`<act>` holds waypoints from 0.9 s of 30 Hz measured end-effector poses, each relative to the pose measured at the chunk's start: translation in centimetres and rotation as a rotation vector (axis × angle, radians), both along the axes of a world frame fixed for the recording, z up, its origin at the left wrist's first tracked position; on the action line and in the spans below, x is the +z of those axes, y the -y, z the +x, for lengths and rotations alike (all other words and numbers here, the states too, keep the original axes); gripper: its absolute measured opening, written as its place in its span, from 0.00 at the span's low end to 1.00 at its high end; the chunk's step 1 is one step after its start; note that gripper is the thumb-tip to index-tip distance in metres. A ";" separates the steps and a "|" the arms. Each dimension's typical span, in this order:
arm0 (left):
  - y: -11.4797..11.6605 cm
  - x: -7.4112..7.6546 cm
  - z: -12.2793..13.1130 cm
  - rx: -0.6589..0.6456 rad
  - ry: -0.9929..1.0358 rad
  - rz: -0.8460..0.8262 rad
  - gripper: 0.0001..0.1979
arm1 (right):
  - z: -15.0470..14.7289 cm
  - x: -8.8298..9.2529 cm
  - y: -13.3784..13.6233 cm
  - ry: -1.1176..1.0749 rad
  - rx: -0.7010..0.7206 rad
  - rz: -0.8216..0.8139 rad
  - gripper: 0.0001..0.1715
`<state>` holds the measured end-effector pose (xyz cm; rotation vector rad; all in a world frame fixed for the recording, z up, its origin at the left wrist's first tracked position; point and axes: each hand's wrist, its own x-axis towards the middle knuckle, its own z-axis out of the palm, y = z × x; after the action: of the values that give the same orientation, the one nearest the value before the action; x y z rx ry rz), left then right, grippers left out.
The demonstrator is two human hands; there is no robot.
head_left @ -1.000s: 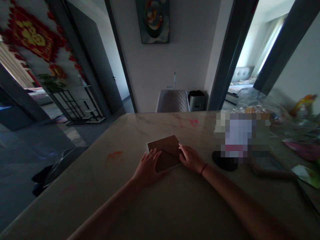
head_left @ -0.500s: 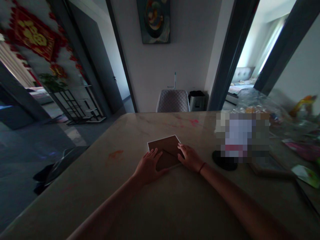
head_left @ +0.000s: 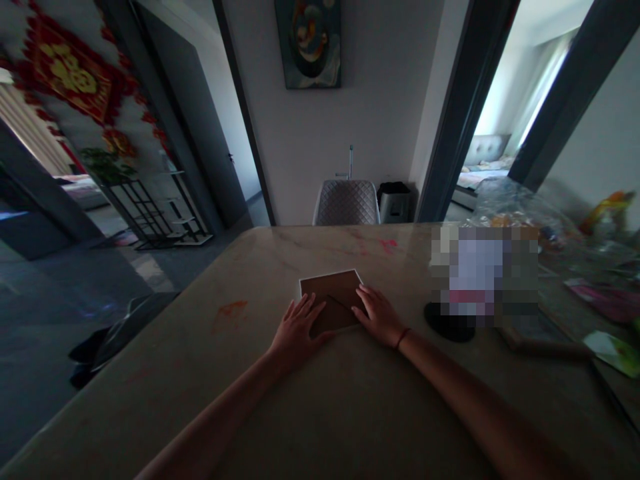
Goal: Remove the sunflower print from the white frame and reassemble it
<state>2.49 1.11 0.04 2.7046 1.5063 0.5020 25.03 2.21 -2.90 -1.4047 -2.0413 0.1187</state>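
A brown square sheet of paper (head_left: pixel 333 293) with a pale edge lies on the beige marble table (head_left: pixel 320 400), and a fold line runs across its near part. My left hand (head_left: pixel 295 333) rests flat on its near left corner with the fingers spread. At the paper's near right side my right hand (head_left: pixel 377 315) also lies on it, fingers stretched out. A thin band circles my right wrist. Both hands press on the paper and hold nothing.
A blurred-out object on a dark round base (head_left: pixel 447 320) stands to the right of my hands. Clear bags and colourful packets (head_left: pixel 600 293) crowd the table's right side. A quilted chair (head_left: pixel 346 202) stands at the far edge. Red stains (head_left: pixel 230 310) mark the tabletop.
The paper has turned a little and now sits squarer to me. Both hands have shifted slightly with it and stay flat on its near corners.
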 end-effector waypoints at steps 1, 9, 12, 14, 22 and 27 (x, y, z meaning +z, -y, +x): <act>-0.1 -0.1 -0.1 0.025 0.009 0.029 0.34 | 0.0 0.0 0.0 0.000 -0.004 -0.001 0.30; -0.7 -0.4 -0.5 0.189 0.076 0.036 0.22 | 0.4 0.7 0.3 0.001 0.058 -0.064 0.33; -1.2 -0.5 -0.5 0.200 0.111 -0.021 0.21 | 0.6 0.6 0.1 -0.040 0.080 -0.058 0.34; -1.4 -0.5 -0.5 0.210 0.123 -0.049 0.21 | 0.6 0.4 0.0 -0.058 0.084 -0.059 0.35; -1.2 -0.3 -0.1 0.224 0.124 -0.085 0.21 | 0.4 0.4 -0.3 -0.108 0.055 -0.061 0.31; -1.0 -0.4 -0.1 0.230 0.112 -0.068 0.21 | 1.0 0.3 -0.6 -0.169 0.114 -0.134 0.31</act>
<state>2.43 2.12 -0.35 2.4227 1.7771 0.5844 26.04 2.80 -2.64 -1.3087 -2.0025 0.4162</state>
